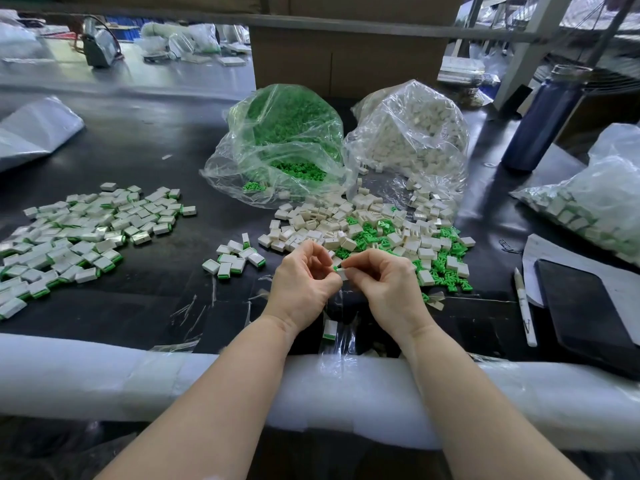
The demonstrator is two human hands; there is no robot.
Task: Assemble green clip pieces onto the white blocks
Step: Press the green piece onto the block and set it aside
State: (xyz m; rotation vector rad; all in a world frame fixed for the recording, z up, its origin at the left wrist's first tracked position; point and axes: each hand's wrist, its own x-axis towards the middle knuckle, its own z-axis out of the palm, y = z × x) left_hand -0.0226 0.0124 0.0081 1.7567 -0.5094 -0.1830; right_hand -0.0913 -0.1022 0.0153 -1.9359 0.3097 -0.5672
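Fingertips (349, 270) pinched together at the centre of a dark worktable (138, 140), both hands closed around one small white block (343, 274) with a green clip (335, 268) showing at its left end. Left hand (301, 284) curled, thumb and forefinger meeting on the clip side; right hand (388, 282) curled likewise, gripping the block from the right. Held just above the tabletop, near the front edge with its white foam padding (104, 372).

Beyond the hands, largest first: two clear plastic bags lying open, one full of green clips (287, 133), one full of white blocks (412, 133). To the far left, a broad spread of finished blocks (79, 230) with green edges. Directly ahead, a mixed loose pile of bare blocks and clips (374, 230) spilled from the bags. Between these, a small cluster of finished pieces (235, 259) just left of the hands. At far right, another bag of assembled pieces (588, 206), a dark bottle (540, 119), a black tablet (595, 306) and a white pen (524, 306).

Judged to be mid-insertion: clip apparently being pressed into the block, seating not confirmable since the fingers hide the joint. Next move likely calls for a firm squeeze until flush, then dropping the piece with the finished cluster and picking a fresh block and clip from the loose pile.
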